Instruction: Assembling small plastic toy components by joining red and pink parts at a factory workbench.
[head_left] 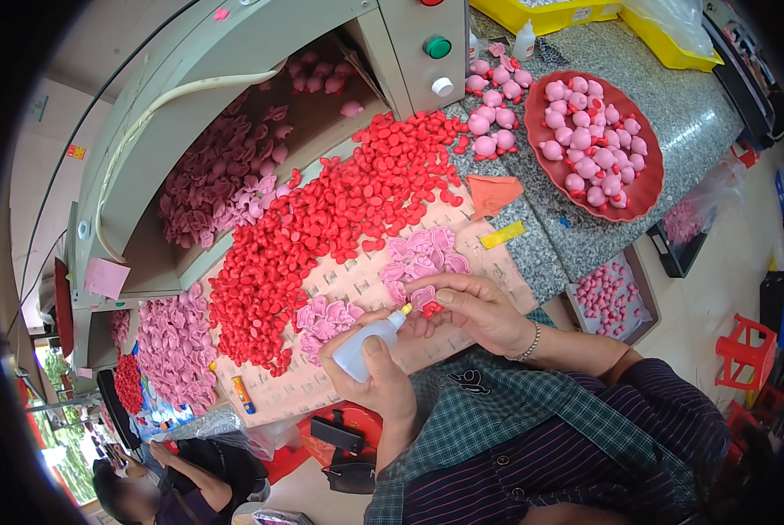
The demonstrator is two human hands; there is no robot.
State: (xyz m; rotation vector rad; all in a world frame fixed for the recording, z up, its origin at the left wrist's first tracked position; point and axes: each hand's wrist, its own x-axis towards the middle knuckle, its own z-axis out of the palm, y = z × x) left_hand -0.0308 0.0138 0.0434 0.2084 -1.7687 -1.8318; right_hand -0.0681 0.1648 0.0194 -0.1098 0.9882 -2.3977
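My left hand (383, 389) is closed round a translucent white squeeze bottle (364, 352) with a yellow nozzle tip. That tip meets or almost meets a small pink petal-like piece (423, 298), pinched in my right hand (490, 317). A bit of red shows on the piece by my right fingertips. Just beyond my hands lie two clusters of curled pink pieces, one on the right (427, 255) and one on the left (326, 322). A large heap of small red parts (348, 206) spreads behind them over the pale pink perforated mat (331, 284).
A grey machine housing (138, 131) arches over more pink pieces. On the granite worktop (549, 254) stands a red scalloped dish (650, 188) of round pink-and-red figures. A glue stick (242, 395) lies near the mat's left edge. Another person (191, 490) sits at lower left.
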